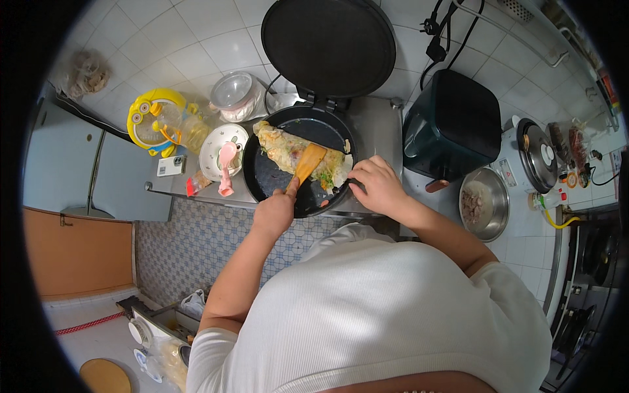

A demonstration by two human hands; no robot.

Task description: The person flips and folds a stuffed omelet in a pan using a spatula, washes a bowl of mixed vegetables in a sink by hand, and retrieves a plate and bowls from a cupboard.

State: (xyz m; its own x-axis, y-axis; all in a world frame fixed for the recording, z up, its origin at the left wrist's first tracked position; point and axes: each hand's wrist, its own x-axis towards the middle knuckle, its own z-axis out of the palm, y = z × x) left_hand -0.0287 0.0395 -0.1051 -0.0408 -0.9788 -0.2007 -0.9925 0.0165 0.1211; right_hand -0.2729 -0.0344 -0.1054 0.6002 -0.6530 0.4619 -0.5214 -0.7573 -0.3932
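My left hand (275,212) grips the handle of a wooden spatula (310,160), whose blade lies on a folded, filled flatbread (282,146). The flatbread rests in a round black electric griddle (275,181) with its lid (329,44) raised behind. Shredded greens and orange bits show at the flatbread's right end, near a pale torn flap. My right hand (377,182) is at the griddle's right rim beside that flap, fingers bent; whether they touch it I cannot tell. Small scraps lie on the griddle.
Left of the griddle are a bowl (209,156) with a pink spoon (227,156) across it, a lidded container (233,93), an oil bottle (191,135) and a phone (171,166). To the right stand a dark air fryer (454,123), a metal bowl of meat (484,204) and a rice cooker (535,154).
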